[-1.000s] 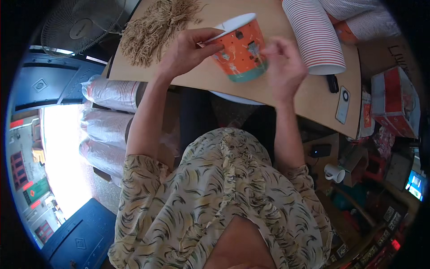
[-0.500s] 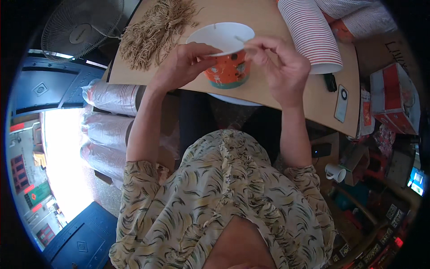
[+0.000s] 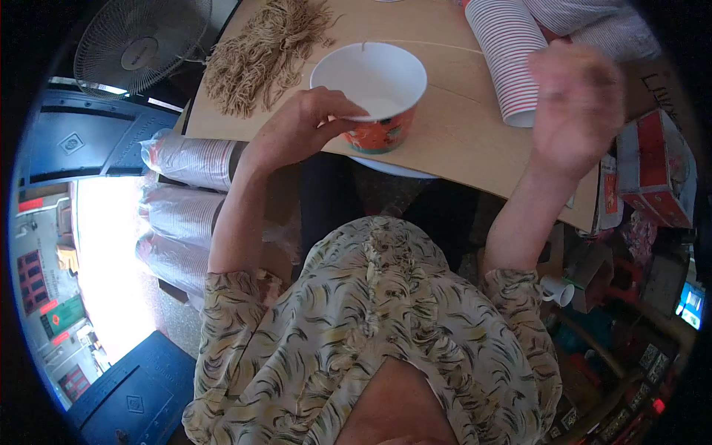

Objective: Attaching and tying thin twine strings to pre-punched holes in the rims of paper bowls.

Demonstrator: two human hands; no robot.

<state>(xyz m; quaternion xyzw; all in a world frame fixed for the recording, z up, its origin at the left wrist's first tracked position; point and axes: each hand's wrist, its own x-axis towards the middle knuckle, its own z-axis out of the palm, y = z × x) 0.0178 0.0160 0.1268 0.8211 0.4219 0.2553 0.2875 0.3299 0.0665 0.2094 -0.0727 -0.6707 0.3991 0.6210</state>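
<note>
A paper tub (image 3: 382, 137), orange and green with a white inside, stands near the table's front edge, its mouth tipped toward me. My left hand (image 3: 300, 126) is closed on its near left rim, thumb outside and fingers over the edge. A short pale strand (image 3: 363, 47) shows at the tub's far rim. Raised well to the right, my right hand (image 3: 577, 107) is smeared by motion in front of a stack of nested tubs (image 3: 498, 55); its fingers cannot be made out. A heap of tan strings (image 3: 263, 55) lies beyond my left hand.
The tan table (image 3: 452, 148) curves around in front. Plastic-wrapped tub stacks (image 3: 189, 211) lie at the left below a fan (image 3: 141, 52). At the right are a red and white carton (image 3: 656, 170) and a white mug (image 3: 558, 291). Another wrapped stack (image 3: 615, 33) sits at the far right.
My right hand has left the tub's rim and swung right and up over the table's right side. The left hand keeps its hold; the tub's mouth tips more toward me.
</note>
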